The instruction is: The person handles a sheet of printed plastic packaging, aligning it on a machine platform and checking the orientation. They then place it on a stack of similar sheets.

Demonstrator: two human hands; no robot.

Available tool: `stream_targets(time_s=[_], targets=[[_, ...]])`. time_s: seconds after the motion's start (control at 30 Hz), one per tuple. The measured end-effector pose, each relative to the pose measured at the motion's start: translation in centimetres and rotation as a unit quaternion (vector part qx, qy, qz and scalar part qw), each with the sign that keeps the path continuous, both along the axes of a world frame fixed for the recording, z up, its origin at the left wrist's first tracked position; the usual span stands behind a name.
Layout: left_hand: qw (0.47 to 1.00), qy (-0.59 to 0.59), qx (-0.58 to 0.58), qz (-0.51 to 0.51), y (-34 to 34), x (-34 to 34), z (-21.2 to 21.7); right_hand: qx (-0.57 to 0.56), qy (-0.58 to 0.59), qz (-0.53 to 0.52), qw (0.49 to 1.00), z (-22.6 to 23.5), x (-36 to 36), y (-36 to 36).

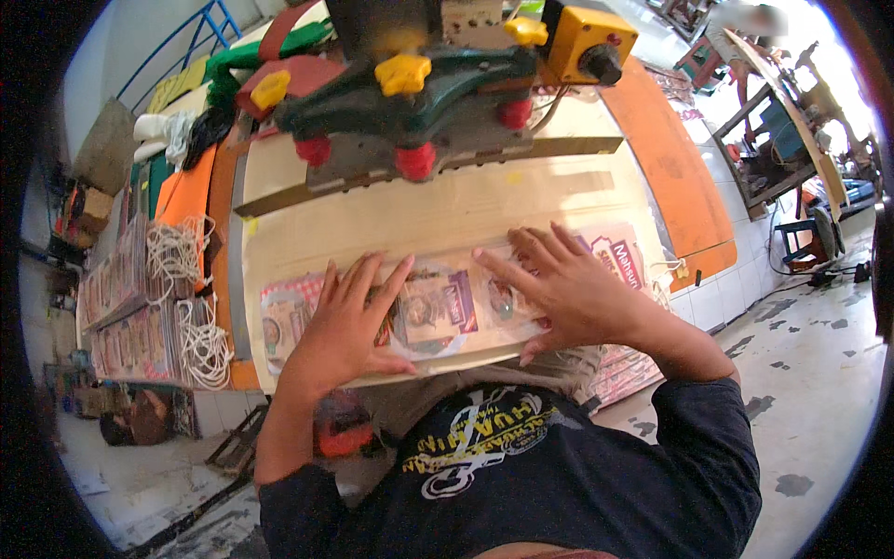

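Beige and smooth, the flat worktable (pixel 391 219) of a cutting machine fills the middle of our view, with grey speckled floor (pixel 819 373) to our right and white tiles below the table's edge. Nearest to us, at the table's front edge, lies a stack of glossy printed paper sheets (pixel 438 312), long and narrow, set crosswise, with red, purple and white panels and small food pictures; its front edge runs just along the table's rim. Our left hand (pixel 349 321) lies flat on the left half of the stack, fingers spread and straight, palm down, gripping nothing. Our right hand (pixel 559 289) rests the same way on the right half, fingers fanned out and pointing left and away, pressing on the sheets and closed on nothing. Between the two hands the middle of the stack shows bare; the ends stick out past each hand.

Further off, a long grey metal bar (pixel 438 168) crosses the table, well apart from the sheets. Behind it stands the dark green machine head (pixel 419 93) with yellow knobs (pixel 402 73) and red knobs (pixel 416 160), and a yellow switch box (pixel 589 42) to the right. At far left we see bundles of white string (pixel 200 335) beside stacks of printed packs (pixel 130 307)
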State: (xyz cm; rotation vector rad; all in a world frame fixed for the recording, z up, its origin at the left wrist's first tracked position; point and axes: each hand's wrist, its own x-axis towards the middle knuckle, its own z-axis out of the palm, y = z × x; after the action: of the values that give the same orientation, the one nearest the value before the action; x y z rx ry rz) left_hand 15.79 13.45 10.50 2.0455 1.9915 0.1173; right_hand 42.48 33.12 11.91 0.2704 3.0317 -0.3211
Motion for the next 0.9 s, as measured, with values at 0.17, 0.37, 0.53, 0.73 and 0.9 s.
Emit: stream_targets(time_s=[0.17,0.37,0.53,0.73,0.9], targets=[[1.000,-0.005,-0.025,-0.001,0.2,0.1,0.4,0.042,-0.003,0.033,0.999,-0.3,0.1,0.8],[0.999,-0.047,-0.018,0.011,0.8,0.2,1.1,-0.004,0.014,0.035,0.999,-0.4,-0.3,1.9],[1.000,-0.026,0.000,0.011,1.0,0.2,1.2,0.007,-0.020,0.045,0.999,0.2,-1.2,2.2],[1.000,-0.005,0.001,0.002,1.3,0.2,1.1,0.028,-0.011,0.050,0.998,-0.5,-1.0,2.1],[1.000,0.005,0.009,0.005,1.0,0.3,0.7,0.025,-0.002,0.059,0.998,-0.7,-1.0,2.4]])
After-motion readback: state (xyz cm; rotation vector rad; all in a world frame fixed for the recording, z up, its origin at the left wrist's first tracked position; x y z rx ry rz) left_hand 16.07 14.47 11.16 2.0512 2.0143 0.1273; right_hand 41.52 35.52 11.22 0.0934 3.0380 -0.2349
